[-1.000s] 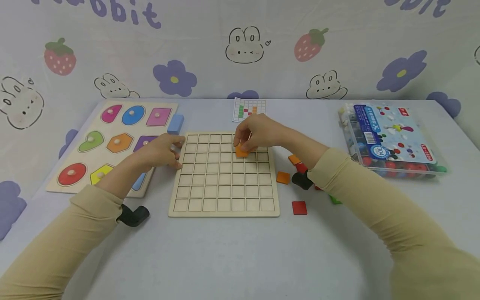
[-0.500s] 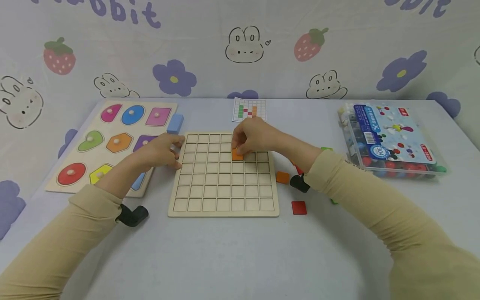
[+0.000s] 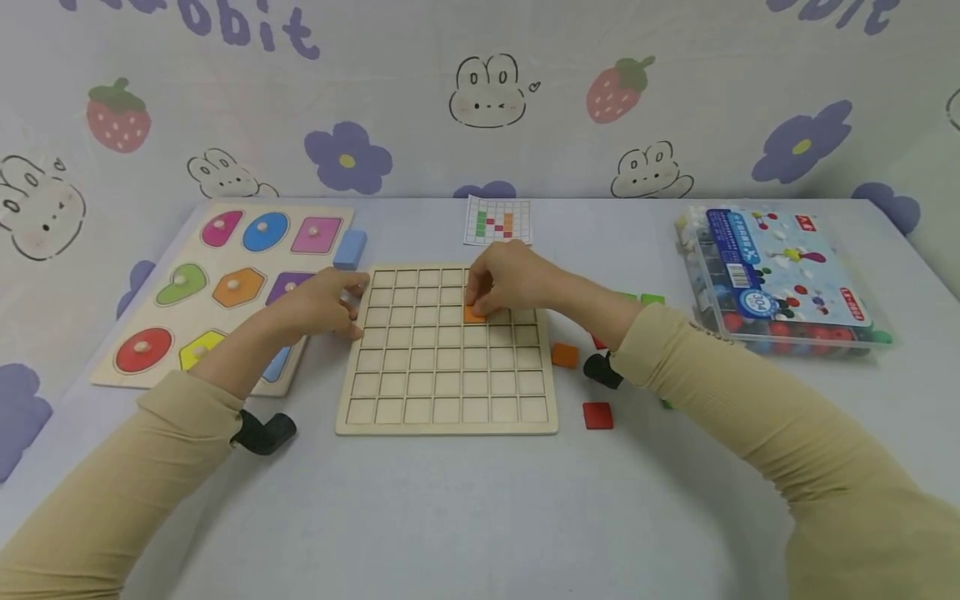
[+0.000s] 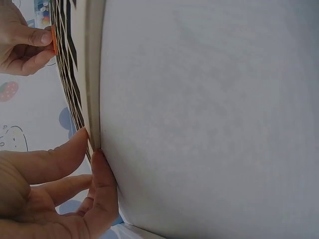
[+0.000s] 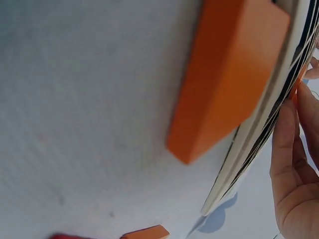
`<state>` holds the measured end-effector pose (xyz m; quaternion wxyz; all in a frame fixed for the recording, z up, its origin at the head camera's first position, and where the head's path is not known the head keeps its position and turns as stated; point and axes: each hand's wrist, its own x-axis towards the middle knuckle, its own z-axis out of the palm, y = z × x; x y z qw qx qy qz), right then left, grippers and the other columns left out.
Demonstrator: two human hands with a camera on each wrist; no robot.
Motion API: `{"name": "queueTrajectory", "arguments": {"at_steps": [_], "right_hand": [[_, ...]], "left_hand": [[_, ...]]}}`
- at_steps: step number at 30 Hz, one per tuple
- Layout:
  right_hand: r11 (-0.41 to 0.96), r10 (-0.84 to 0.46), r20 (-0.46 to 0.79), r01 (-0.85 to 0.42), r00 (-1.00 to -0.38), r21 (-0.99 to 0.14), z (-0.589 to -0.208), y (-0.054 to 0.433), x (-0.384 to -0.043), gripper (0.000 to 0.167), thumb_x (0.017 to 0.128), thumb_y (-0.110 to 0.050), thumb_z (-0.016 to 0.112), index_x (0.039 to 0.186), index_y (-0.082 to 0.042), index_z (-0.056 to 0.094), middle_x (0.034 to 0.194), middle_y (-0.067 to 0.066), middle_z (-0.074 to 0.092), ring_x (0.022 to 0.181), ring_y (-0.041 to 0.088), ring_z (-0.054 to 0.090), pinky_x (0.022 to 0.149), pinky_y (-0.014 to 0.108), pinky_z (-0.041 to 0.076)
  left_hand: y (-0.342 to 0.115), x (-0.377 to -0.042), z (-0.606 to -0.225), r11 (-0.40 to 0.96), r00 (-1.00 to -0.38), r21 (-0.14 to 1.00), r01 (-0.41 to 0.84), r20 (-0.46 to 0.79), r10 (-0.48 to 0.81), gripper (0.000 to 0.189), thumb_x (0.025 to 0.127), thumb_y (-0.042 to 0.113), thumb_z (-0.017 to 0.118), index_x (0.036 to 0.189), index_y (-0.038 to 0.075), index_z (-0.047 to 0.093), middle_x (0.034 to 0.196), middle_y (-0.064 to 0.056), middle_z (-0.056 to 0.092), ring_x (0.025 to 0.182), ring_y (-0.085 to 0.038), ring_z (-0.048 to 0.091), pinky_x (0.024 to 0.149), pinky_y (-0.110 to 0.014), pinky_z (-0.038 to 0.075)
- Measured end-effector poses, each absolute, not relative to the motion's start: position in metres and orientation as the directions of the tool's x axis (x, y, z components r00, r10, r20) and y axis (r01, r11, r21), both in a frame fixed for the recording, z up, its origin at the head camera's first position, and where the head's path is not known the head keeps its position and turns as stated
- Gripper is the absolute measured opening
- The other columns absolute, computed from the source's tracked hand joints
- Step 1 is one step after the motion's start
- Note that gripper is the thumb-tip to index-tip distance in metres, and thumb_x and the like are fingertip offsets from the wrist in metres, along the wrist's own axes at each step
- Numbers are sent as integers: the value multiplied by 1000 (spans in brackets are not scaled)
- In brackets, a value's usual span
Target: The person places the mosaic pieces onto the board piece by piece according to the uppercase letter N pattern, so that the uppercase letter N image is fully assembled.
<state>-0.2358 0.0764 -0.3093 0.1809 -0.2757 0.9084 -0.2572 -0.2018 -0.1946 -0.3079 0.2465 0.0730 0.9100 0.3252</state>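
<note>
A light wooden grid board (image 3: 420,358) lies flat on the table. My right hand (image 3: 517,275) pinches an orange square tile (image 3: 474,315) over a cell in the third row from the back, right of the middle. In the right wrist view, thumb and fingers meet around this tile (image 5: 300,79) at the board's surface; whether it lies flush is hidden. My left hand (image 3: 322,302) touches the board's left edge with spread fingers. The left wrist view has two fingertips (image 4: 98,162) against that edge. A printed pattern card (image 3: 498,218) lies behind the board.
Right of the board lie an orange tile (image 3: 565,355), a red tile (image 3: 597,416) and green tiles (image 3: 652,298), some partly behind my right arm. A shape puzzle (image 3: 225,317) and a blue block (image 3: 349,249) stand left. A clear box of beads (image 3: 787,267) stands back right.
My right hand has shifted slightly left and toward me, then lowered the orange tile against a cell. The left hand has stayed at the board's edge.
</note>
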Motion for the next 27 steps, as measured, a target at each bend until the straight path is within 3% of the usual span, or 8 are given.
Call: {"name": "queueTrajectory", "arguments": {"at_steps": [12,19,27], "right_hand": [[700,-622,-156,-456,-767,-549,-312,78,-236,4,85,-11,76,87,-9,73,84,3,71,83,16,59,79,28,46],[702,-650,-145,-516,-746,-492,-304,86,-231,14,86,-16,76,99,-11,72,95,5,69,91,20,61,85,33,50],[739,-607,-203,-453,-768,-499,-287,112,-212,13,88,-15,74,99,-11,71,94,4,69,90,20,62,80,31,51]], "left_hand": [[-195,-202,-310,777,-870,629,-20,-393,296,84,84,-7,69,154,-5,23,146,-26,40,105,-28,50,80,-29,44],[-197,-202,-312,775,-868,631,-23,-397,297,85,85,-5,70,155,-4,21,148,-26,39,106,-28,50,81,-30,44],[-197,-202,-312,776,-871,630,-22,-392,294,85,85,-4,71,155,-4,22,148,-25,39,105,-28,50,81,-31,44]]}}
